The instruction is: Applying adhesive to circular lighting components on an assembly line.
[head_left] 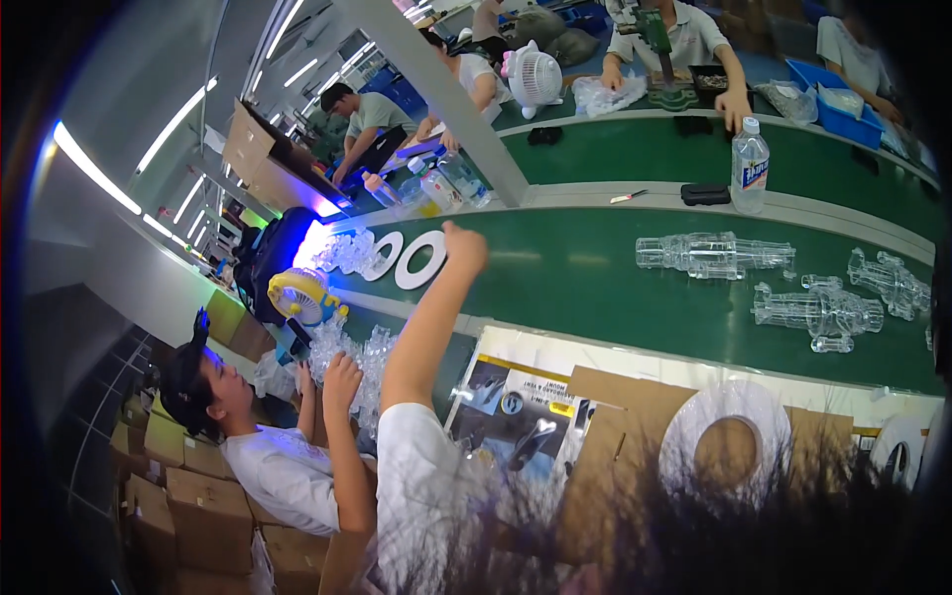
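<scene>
The left hand [466, 248] is hanging at the right-hand edge of a white ring [402, 270], so the ring is lying just to that hand's left, on the green bench [555, 297]. Being round, it is offering no true long axis (from here its oval is leaning, upper right to lower left). A second white ring [398, 245] is lying beyond it, farther left, beside a heap of clear plastic pieces [342, 248]. The left hand is plainly being the nearer one; the right is not showing. Whether those fingers are pinching the rim or only resting over it, I cannot tell.
</scene>
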### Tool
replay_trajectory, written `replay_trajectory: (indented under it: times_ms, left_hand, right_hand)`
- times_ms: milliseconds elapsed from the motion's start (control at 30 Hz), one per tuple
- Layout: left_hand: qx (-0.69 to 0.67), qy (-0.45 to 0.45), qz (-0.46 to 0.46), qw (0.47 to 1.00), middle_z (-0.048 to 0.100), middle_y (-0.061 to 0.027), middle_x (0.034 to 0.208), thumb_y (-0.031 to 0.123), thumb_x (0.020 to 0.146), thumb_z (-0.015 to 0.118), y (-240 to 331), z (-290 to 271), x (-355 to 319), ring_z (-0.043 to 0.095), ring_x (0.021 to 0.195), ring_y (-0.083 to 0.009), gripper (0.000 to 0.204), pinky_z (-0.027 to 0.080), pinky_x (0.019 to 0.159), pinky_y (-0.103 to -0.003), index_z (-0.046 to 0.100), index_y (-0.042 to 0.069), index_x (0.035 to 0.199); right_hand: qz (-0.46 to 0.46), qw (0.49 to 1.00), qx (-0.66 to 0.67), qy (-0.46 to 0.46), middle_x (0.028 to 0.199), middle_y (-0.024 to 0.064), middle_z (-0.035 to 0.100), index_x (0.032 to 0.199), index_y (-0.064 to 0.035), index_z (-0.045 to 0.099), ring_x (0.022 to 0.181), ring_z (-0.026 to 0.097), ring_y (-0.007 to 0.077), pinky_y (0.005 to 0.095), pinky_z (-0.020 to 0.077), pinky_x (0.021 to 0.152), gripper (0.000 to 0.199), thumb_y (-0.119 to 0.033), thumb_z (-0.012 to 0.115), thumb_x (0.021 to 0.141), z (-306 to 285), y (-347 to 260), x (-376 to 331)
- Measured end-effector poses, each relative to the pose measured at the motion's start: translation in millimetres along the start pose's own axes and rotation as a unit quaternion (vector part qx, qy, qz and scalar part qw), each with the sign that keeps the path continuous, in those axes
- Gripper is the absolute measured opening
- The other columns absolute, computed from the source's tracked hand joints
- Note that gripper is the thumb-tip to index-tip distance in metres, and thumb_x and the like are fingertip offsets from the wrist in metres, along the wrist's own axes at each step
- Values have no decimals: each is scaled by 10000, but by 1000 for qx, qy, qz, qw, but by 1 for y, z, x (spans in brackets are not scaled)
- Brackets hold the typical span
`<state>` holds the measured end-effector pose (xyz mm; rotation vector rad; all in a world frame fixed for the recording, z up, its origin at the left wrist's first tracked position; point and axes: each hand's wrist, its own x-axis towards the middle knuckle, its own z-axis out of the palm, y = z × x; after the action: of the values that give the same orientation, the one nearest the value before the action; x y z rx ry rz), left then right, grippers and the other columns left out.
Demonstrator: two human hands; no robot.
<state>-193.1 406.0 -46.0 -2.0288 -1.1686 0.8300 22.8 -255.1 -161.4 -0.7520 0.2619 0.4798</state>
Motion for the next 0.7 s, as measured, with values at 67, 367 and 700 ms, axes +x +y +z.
replay_trajectory:
  times_ms: [67,367,700]
  left_hand:
    - [-76,96,21,992,731,-94,1057,244,835,604,6,-48,-27,688,1014,-301,243,336,1035,-524,771,159,991]
    - [-409,383,169,811,686,-233,868,253,890,613,35,-248,-163,659,850,-410,299,528,785,-480,695,-27,824]
    - [-718,232,361,548,708,-94,998,264,948,617,143,-235,-271,648,840,-184,300,516,786,-313,666,33,1133]
  right_hand:
    - [-57,996,-33,53,782,68,636,1070,-13,595,435,443,94,194,325,385,362,-357,561,962,3,3,0]
    - [-41,986,-151,-50,701,27,578,954,-43,593,433,450,79,212,330,354,291,-332,605,929,24,1,-3]
    - [-187,891,-367,-191,695,16,606,832,-46,617,520,565,89,231,416,426,217,-211,757,826,166,-16,-17]
